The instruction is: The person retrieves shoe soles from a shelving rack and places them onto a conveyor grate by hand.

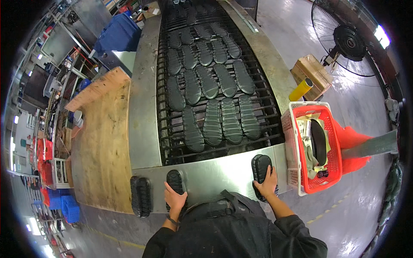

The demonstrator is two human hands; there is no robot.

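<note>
Black soles (174, 175) sit clasped in left grip (175, 199) and right grip (268, 185); four soles (231, 121) line the grate's (270, 124) near end.

Lettering, as seen from my place in the room: none legible; any mark on the fan hub (349, 42) is too small to read.

Left hand (175, 200) and right hand (267, 185) reach forward, well apart, both gripping
</note>
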